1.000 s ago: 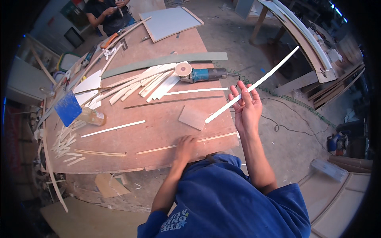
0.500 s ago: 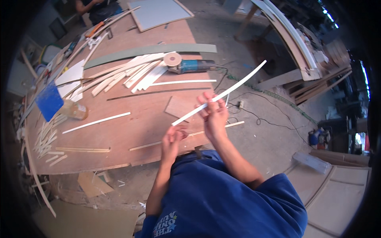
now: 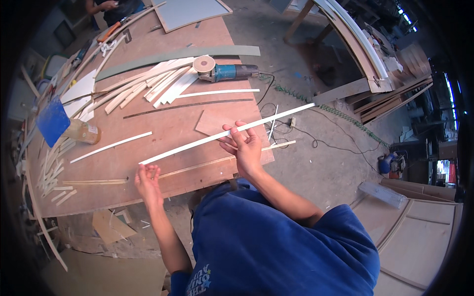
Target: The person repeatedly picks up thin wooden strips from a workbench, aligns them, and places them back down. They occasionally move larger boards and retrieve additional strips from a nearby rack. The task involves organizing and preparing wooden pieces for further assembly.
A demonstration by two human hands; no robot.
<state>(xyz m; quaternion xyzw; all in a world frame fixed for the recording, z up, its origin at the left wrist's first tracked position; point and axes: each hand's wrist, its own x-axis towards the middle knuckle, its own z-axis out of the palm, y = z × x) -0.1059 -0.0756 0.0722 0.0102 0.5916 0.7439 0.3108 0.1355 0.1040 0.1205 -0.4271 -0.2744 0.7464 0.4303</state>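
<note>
A long, thin white strip (image 3: 192, 143) slants across in front of me above the workbench (image 3: 168, 121), its far end reaching past the bench edge on the right. My right hand (image 3: 248, 153) grips it near the middle, between thumb and fingers. At the strip's lower left end, my left hand (image 3: 149, 185) pinches the tip with its fingertips. Beneath lie a small flat wooden board (image 3: 210, 123), partly hidden by the right hand, and a pale narrow strip (image 3: 197, 167) along the bench's front.
An angle grinder (image 3: 224, 72) rests beside a pile of wooden strips (image 3: 153, 84). Left are a blue plate (image 3: 52, 123), a jar (image 3: 89, 132) and short offcuts (image 3: 49, 172). Cables and a green coiled hose (image 3: 340, 112) cross the floor. Another person (image 3: 121, 10) stands at the far left.
My left hand has moved left to the strip's end. The strip has swung to a flatter slant, its right end lower, while my right hand has shifted slightly left.
</note>
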